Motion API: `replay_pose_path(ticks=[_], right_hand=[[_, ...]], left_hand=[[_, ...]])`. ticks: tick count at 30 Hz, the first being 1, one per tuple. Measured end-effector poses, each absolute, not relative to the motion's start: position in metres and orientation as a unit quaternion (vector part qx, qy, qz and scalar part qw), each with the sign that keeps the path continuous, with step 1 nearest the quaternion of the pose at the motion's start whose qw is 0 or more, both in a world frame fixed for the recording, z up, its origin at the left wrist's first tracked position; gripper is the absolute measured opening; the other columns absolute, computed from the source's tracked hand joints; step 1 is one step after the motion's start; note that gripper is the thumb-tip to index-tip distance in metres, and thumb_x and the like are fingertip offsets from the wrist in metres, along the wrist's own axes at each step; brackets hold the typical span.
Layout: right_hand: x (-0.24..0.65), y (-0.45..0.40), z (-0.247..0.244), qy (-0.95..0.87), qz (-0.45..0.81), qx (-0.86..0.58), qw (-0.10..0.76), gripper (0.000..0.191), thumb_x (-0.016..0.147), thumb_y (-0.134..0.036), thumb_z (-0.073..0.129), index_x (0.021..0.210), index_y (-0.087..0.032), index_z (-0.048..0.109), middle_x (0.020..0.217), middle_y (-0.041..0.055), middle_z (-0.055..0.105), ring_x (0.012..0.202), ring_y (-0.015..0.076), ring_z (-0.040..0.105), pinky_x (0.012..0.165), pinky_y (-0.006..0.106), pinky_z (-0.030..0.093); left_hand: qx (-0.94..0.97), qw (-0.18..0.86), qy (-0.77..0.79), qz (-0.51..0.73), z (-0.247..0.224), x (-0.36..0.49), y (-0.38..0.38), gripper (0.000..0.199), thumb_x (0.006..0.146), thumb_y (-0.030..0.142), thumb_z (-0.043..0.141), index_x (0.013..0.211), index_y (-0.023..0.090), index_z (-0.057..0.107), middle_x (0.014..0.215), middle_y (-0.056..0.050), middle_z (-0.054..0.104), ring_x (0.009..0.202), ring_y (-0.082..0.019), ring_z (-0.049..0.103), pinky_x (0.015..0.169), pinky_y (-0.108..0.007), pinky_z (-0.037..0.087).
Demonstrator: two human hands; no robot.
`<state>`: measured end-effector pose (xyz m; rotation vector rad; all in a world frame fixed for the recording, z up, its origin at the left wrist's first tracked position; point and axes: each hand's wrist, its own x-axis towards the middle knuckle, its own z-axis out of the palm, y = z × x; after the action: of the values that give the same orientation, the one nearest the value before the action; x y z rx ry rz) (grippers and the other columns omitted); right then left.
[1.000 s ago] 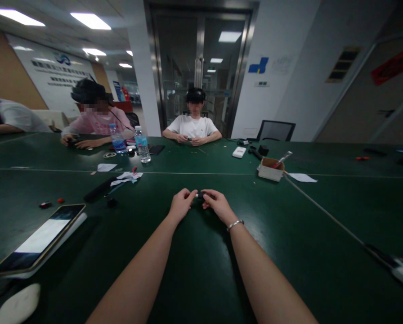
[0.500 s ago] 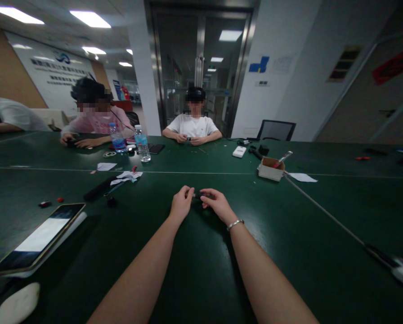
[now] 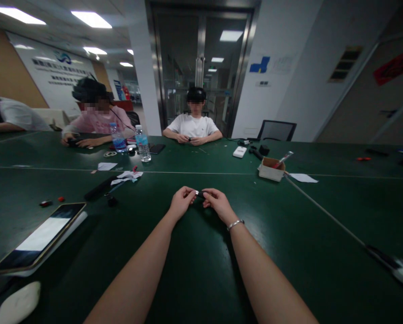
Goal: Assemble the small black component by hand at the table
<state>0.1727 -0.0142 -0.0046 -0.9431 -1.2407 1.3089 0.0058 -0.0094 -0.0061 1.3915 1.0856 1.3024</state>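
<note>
Between my two hands, just above the green table (image 3: 201,252), is a small black object with a shiny silver end (image 3: 200,194). It is too small to name its kind. My left hand (image 3: 181,200) pinches the silver end between thumb and fingers. On the other side, my right hand (image 3: 217,202) grips the black part with its fingertips, which cover much of it. A silver bracelet (image 3: 235,224) circles my right wrist.
At left lie a phone (image 3: 41,236) on a white support, a pale rounded object (image 3: 19,302) and paper scraps (image 3: 127,177). Two water bottles (image 3: 142,146) stand farther back. A small box (image 3: 271,169) sits at right. Across the table a person (image 3: 195,127) handles something small.
The silver end now shows more clearly between my fingertips. My left hand has shifted very slightly; my right hand stays nearly in place.
</note>
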Motion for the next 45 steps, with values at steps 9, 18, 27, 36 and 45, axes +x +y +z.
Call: replay_pose_path(ticks=[9, 18, 27, 36, 45], right_hand=[[0.1724, -0.0153, -0.0042, -0.534, 0.541, -0.390, 0.519, 0.034, 0.068, -0.029, 0.073, 0.097, -0.013, 0.065, 0.065, -0.0014, 0.061, 0.054, 0.0090, 0.059, 0.054, 0.022, 0.050], [0.1731, -0.0129, -0.0065, -0.531, 0.540, -0.394, 0.521, 0.035, 0.068, -0.032, 0.073, 0.096, -0.013, 0.065, 0.062, -0.0013, 0.062, 0.053, 0.0096, 0.060, 0.053, 0.022, 0.050], [0.1729, -0.0154, -0.0044, -0.537, 0.537, -0.395, 0.517, 0.034, 0.068, -0.029, 0.073, 0.097, -0.014, 0.065, 0.065, -0.0011, 0.062, 0.054, 0.0092, 0.060, 0.054, 0.023, 0.050], [0.1743, -0.0139, -0.0060, -0.541, 0.538, -0.392, 0.515, 0.034, 0.070, -0.030, 0.072, 0.098, -0.014, 0.065, 0.065, -0.0003, 0.063, 0.055, 0.0101, 0.061, 0.056, 0.024, 0.051], [0.1723, -0.0152, -0.0031, -0.544, 0.533, -0.397, 0.513, 0.033, 0.068, -0.030, 0.073, 0.096, -0.015, 0.065, 0.063, -0.0017, 0.061, 0.053, 0.0098, 0.059, 0.054, 0.024, 0.050]], left_hand=[[0.569, 0.437, 0.453, 0.529, -0.0020, 0.0075, -0.0124, 0.027, 0.076, 0.041, 0.060, 0.090, 0.018, 0.059, 0.070, 0.002, 0.057, 0.059, -0.009, 0.053, 0.049, -0.018, 0.043], [0.566, 0.457, 0.431, 0.534, -0.0025, 0.0064, -0.0116, 0.028, 0.074, 0.035, 0.064, 0.093, 0.015, 0.062, 0.071, 0.000, 0.058, 0.063, -0.010, 0.055, 0.052, -0.019, 0.045], [0.568, 0.453, 0.429, 0.536, -0.0049, 0.0057, -0.0108, 0.029, 0.075, 0.036, 0.063, 0.097, 0.019, 0.059, 0.084, -0.002, 0.058, 0.069, -0.011, 0.057, 0.052, -0.019, 0.048], [0.562, 0.473, 0.431, 0.524, -0.0025, 0.0058, -0.0120, 0.026, 0.074, 0.036, 0.065, 0.090, 0.016, 0.063, 0.078, -0.002, 0.060, 0.062, -0.009, 0.056, 0.053, -0.020, 0.048], [0.563, 0.440, 0.447, 0.537, -0.0052, 0.0055, -0.0100, 0.027, 0.072, 0.039, 0.066, 0.086, 0.016, 0.065, 0.088, -0.005, 0.062, 0.072, -0.012, 0.058, 0.054, -0.019, 0.050]])
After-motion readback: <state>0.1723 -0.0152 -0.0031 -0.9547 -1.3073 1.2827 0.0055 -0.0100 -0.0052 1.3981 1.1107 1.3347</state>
